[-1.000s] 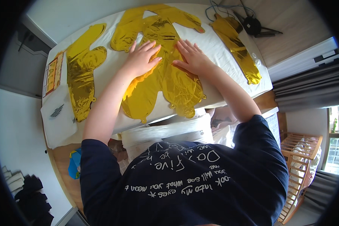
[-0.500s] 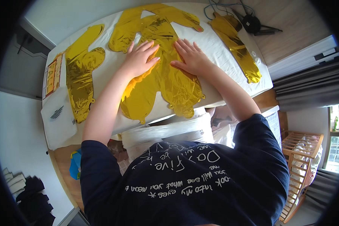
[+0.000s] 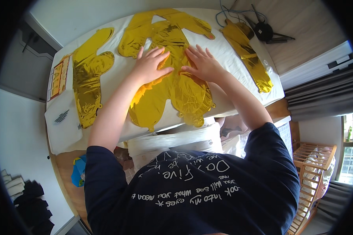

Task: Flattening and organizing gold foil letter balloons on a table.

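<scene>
Flat, uninflated gold foil balloons lie spread over a white-covered table (image 3: 117,74). My left hand (image 3: 150,67) rests palm down with fingers spread on the left side of the middle foil balloon (image 3: 176,88). Across from it, my right hand (image 3: 204,65) lies flat on the balloon's right side, fingers apart. Something orange and ruffled (image 3: 143,94) shows beneath my left wrist. Behind my hands, another foil balloon (image 3: 139,31) with spreading arms seems to overlap the middle one. Neither hand grips anything; what lies under the palms is hidden.
A gold foil balloon (image 3: 86,80) lies at the left, and a long narrow balloon (image 3: 247,55) at the right. A printed card (image 3: 59,76) sits by the left edge. A black device with antennas and cables (image 3: 263,31) is at the back right. A wooden crib (image 3: 310,156) stands lower right.
The whole view has shifted slightly, so the table sits a little lower. Both hands stay flat on the middle balloon, with hardly any visible movement over it.
</scene>
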Available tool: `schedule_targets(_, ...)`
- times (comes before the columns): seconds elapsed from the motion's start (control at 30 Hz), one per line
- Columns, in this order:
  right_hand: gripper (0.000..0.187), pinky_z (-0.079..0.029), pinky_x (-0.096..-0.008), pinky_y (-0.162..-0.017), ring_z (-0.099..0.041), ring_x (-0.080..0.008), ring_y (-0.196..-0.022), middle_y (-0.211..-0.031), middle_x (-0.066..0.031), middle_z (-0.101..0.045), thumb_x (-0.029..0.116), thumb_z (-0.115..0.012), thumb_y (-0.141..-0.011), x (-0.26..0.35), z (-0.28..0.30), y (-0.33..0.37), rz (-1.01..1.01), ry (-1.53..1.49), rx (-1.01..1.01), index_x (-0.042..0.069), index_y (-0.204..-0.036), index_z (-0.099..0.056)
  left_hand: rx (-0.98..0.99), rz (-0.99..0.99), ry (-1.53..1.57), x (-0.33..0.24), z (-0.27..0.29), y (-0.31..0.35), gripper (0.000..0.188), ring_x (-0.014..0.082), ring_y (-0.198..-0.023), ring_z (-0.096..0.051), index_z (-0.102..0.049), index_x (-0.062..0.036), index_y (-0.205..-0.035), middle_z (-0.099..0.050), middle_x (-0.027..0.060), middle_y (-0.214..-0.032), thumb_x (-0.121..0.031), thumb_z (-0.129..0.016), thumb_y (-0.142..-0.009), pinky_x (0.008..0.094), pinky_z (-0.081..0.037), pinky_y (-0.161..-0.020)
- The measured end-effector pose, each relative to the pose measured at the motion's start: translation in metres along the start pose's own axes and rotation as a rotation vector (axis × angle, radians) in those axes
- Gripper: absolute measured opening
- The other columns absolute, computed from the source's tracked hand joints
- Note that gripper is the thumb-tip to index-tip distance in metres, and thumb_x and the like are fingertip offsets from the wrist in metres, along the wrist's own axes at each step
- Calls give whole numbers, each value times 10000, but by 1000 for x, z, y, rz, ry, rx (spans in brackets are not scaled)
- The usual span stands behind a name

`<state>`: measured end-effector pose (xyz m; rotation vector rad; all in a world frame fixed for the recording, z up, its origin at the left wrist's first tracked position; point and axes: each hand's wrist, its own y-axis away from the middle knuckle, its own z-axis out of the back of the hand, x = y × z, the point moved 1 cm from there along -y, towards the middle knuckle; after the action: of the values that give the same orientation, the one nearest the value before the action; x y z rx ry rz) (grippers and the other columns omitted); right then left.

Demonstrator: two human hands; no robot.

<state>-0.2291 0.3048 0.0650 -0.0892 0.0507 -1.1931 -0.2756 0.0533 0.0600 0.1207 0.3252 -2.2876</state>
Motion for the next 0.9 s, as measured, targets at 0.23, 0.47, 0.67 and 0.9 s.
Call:
schedule_targets(0.23, 765, -238, -519, -1211, -336, -388, -1463, -1538, -190, -412, 583, -462, -1008, 4, 14, -8, -52, -193, -117, 17, -1514, -370, 6, 13, -9, -1, 3, 1, 812, 245, -1480, -337, -524, -146, -1459, -425, 89, -1569, -666, -644, -848, 543, -56, -1241)
schedule_targets(0.47, 768, -238, -495, -1218, -295, -381, -1485, -1587, -221, -332, 553, -474, -1013, -1, -1, -16, -41, -179, -156, 7, -1534, -333, 7, 11, -14, -3, 2, 0, 820, 244, -1480, -337, -507, -163, -1473, -421, 91, -1571, -679, -634, -848, 544, -48, -1241)
schedule_targets(0.67, 872, -204, -492, -1230, -237, -381, -1509, -1616, -221, -276, 646, -445, -984, 2, -5, -19, -38, -138, -82, 5, -1554, -286, 16, -12, -28, -4, 4, 3, 714, 258, -1483, -330, -514, -258, -1474, -416, 93, -1572, -654, -607, -887, 561, -41, -1237)
schedule_targets(0.9, 908, -175, -489, -1239, -204, -355, -1526, -1627, -201, -263, 684, -437, -967, 1, -12, -16, -42, -96, -68, 11, -1558, -285, 10, -11, -23, -3, 3, 2, 676, 263, -1482, -329, -510, -303, -1476, -409, 91, -1576, -638, -605, -897, 572, -33, -1233)
